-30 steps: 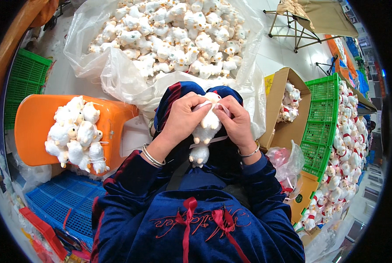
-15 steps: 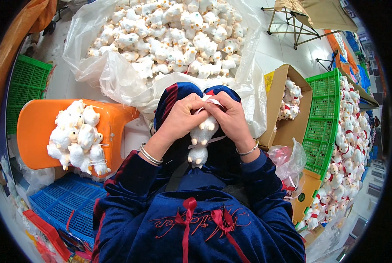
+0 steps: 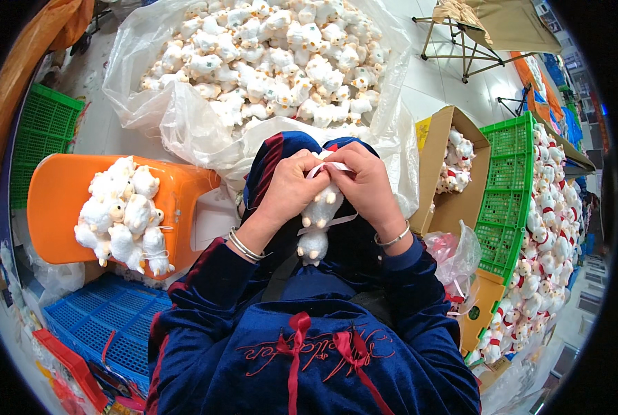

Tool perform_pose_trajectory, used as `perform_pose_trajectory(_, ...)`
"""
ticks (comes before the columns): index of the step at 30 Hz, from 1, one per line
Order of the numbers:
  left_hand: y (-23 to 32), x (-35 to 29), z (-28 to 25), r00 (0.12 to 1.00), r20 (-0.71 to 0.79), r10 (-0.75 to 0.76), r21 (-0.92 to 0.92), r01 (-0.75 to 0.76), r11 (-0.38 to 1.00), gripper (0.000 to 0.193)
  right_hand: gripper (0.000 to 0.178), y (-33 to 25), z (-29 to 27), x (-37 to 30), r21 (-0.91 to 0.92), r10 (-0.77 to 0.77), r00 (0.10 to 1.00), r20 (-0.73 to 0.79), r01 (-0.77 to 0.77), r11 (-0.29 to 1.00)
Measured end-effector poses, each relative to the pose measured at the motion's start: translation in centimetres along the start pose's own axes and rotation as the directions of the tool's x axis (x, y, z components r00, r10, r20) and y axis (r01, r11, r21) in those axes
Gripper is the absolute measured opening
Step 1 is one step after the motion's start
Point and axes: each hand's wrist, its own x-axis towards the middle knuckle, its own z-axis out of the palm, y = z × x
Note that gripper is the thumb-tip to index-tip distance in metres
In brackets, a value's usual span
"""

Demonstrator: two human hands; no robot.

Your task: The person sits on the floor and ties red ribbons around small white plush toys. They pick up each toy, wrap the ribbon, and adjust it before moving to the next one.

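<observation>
Between my knees lies a white plush toy (image 3: 320, 209) with small cream feet, and a second plush toy (image 3: 312, 246) sits just below it. A pale ribbon (image 3: 317, 170) runs between my hands across the upper end of the first toy. My left hand (image 3: 293, 184) pinches the ribbon from the left, thumb against fingers. From the right, my right hand (image 3: 363, 181) pinches it too, the two sets of fingertips nearly meeting. Another length of ribbon (image 3: 336, 220) crosses the toy lower down. The fingers hide the toy's upper end and any knot.
A large clear bag (image 3: 143, 97) heaped with white plush toys lies ahead. At left an orange stool (image 3: 56, 214) bears several toys, above a blue crate (image 3: 108, 318). Right are a cardboard box (image 3: 430, 200) and a green crate (image 3: 506, 207), beside many toys with red neckbands (image 3: 547, 228).
My hands stay at the same spot with the ribbon, the fingertips drawn slightly closer together. The toys on my lap have barely moved.
</observation>
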Motion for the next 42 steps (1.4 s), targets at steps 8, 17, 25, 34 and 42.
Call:
perform_pose_trajectory(8, -0.2, 0.2, -0.1, 0.999, -0.008, -0.035, -0.023, 0.035, 0.999, 0.021, 0.007, 1.7, 0.8, -0.5, 0.482, 0.326, 0.945, -0.034, -0.271, 0.833)
perform_pose_trajectory(17, -0.9, 0.2, -0.4, 0.998, 0.026, -0.060, -0.015, 0.060, 0.998, 0.017, 0.024, 2.2, -0.9, -0.4, 0.777, 0.329, 0.940, 0.087, -0.270, 0.568)
perform_pose_trajectory(25, -1.3, 0.1, -0.4, 0.996, 0.015, -0.086, -0.059, 0.087, 0.994, 0.020, 0.019, 2.7, -4.0, -0.7, 0.041, -0.010, 0.857, -0.515, 0.037, 0.998)
perform_pose_trajectory(34, -1.5, 0.0, -1.0, 0.971, 0.034, 0.235, 0.026, -0.236, 0.971, 0.013, 0.019, -0.3, -2.2, 0.6, -0.281, 0.006, 0.995, 0.104, 0.024, 0.959)
perform_pose_trajectory(42, -1.4, 0.1, -1.1, 0.958, 0.025, 0.286, 0.058, -0.287, 0.956, 0.012, 0.024, 0.4, -3.4, -0.1, 0.257, 0.398, 0.822, 0.407, -0.521, 0.814)
